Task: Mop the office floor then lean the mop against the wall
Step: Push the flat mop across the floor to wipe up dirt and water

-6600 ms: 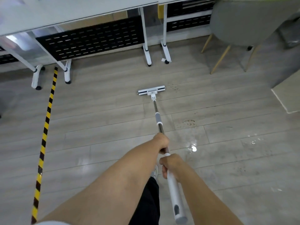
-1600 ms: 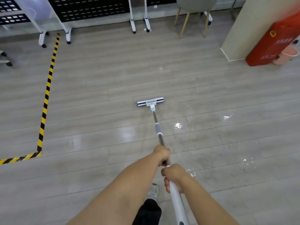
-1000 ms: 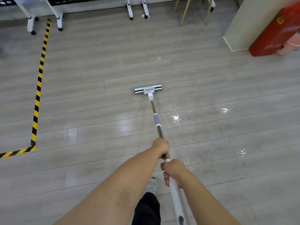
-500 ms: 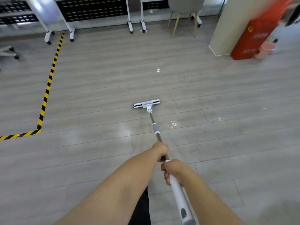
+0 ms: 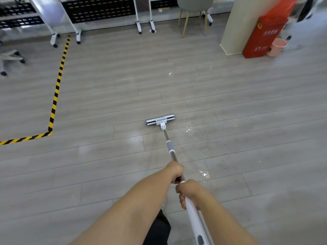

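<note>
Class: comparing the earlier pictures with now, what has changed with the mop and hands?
The mop head has been drawn back from the desk legs onto open floor; a red cabinet and pink bucket have come into view. The left hand, ahead, and right hand grip the handle as before.

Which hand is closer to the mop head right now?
Left. The left hand grips the pole farther toward the mop head; the right hand grips just behind it, nearer the body.
</note>
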`<move>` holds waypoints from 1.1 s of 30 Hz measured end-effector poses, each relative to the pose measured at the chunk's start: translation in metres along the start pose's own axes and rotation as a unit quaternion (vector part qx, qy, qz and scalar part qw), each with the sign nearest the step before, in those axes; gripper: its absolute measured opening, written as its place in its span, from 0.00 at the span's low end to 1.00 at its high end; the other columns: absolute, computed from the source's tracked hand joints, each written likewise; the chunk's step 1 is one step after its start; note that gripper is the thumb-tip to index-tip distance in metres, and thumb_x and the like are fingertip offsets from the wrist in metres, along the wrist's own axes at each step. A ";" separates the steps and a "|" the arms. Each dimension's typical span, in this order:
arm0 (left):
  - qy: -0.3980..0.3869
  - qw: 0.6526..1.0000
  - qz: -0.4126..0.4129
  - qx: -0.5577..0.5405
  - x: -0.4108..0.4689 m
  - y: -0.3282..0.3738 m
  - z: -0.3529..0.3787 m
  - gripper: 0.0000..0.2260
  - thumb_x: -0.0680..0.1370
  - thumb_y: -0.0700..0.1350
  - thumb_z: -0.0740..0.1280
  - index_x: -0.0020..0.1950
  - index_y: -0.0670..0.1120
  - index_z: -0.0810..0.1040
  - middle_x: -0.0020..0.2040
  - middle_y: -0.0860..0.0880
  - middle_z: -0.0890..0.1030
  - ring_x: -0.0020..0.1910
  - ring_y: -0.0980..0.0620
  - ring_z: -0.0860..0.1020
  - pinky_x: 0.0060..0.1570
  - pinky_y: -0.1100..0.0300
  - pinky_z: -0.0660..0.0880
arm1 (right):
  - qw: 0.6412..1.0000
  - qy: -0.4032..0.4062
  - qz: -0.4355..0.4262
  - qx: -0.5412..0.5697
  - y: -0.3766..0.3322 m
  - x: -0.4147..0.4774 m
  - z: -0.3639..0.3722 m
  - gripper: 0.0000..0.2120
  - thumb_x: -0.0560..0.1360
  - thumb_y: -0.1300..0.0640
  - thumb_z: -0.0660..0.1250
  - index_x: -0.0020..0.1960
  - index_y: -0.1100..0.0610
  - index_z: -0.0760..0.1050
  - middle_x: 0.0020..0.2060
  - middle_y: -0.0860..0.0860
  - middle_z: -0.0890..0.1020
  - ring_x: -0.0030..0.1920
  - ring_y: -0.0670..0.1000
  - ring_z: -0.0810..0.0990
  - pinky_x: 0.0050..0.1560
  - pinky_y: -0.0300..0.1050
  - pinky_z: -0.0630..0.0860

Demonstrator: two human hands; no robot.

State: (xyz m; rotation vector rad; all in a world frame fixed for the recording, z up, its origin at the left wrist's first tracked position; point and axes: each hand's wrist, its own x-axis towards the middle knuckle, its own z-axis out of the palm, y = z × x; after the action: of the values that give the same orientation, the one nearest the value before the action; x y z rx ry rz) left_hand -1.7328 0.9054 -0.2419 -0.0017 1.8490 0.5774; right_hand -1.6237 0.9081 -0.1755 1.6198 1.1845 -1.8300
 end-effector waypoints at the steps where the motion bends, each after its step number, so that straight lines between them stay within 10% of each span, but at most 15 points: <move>1: 0.005 1.000 0.003 0.003 0.004 0.000 -0.004 0.08 0.80 0.41 0.59 0.57 0.40 0.72 0.53 0.40 0.80 0.46 0.42 0.80 0.32 0.57 0.76 | 1.000 0.000 0.004 -0.002 -0.004 0.002 0.004 0.07 0.75 0.69 0.60 0.52 0.65 0.73 0.25 0.55 0.72 0.22 0.51 0.69 0.28 0.41 0.70; 20: 0.028 0.999 0.014 0.005 0.143 0.096 -0.120 0.13 0.80 0.45 0.61 0.59 0.38 0.75 0.50 0.38 0.81 0.40 0.40 0.80 0.29 0.58 0.74 | 1.000 0.004 0.016 0.022 -0.166 0.109 0.055 0.09 0.75 0.68 0.60 0.54 0.62 0.73 0.23 0.54 0.72 0.21 0.52 0.70 0.27 0.41 0.72; 33: 0.038 0.999 0.009 0.033 0.087 0.008 -0.039 0.12 0.80 0.42 0.60 0.61 0.39 0.74 0.53 0.39 0.82 0.42 0.41 0.82 0.25 0.59 0.73 | 1.000 -0.011 -0.008 0.004 -0.036 0.074 0.033 0.13 0.76 0.66 0.61 0.60 0.65 0.72 0.24 0.55 0.72 0.22 0.52 0.70 0.26 0.41 0.71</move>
State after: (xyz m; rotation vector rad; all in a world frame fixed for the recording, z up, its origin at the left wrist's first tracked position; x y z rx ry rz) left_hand -1.8012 0.9215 -0.3068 0.0377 1.9421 0.5359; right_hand -1.6880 0.9171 -0.2362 1.5954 1.1867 -1.8589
